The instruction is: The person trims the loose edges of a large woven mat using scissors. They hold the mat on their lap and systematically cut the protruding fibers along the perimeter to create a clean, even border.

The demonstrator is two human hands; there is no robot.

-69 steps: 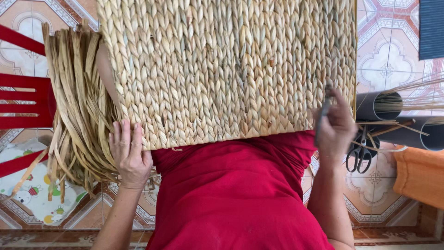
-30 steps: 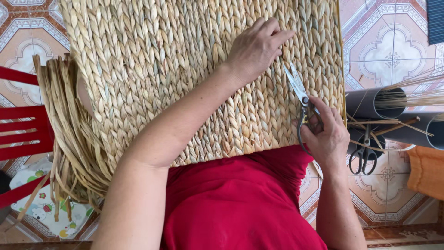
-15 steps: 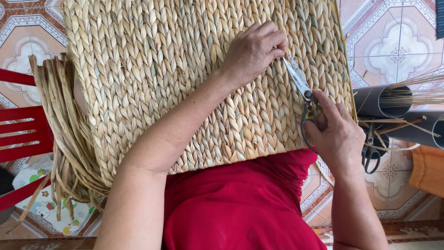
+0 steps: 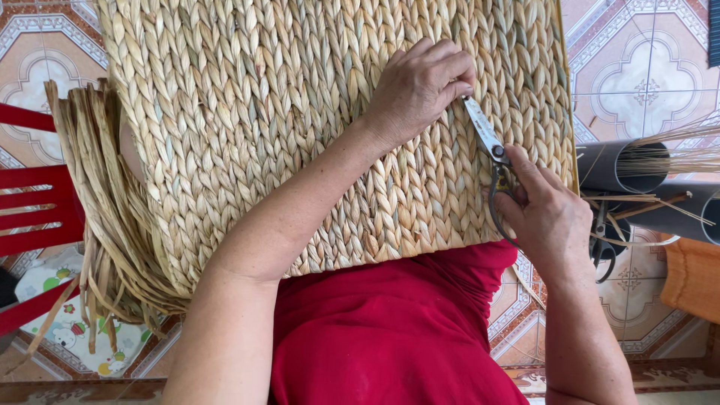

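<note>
over patterned floor tiles, left hand pinches woven mat; right hand grips scissors.

Left hand: we laid our left hand on the woven mat, fingertips pinching at the weave beside the blade tips.
Right hand: our right hand gripped the scissors, blades pointing up-left against the mat.
Mat: it rested across our lap on the red garment; loose straw strips hung off its left edge.
Around us: grey tubes holding thin sticks lay to the right on the patterned tile floor; a red chair stood to the left.
</note>
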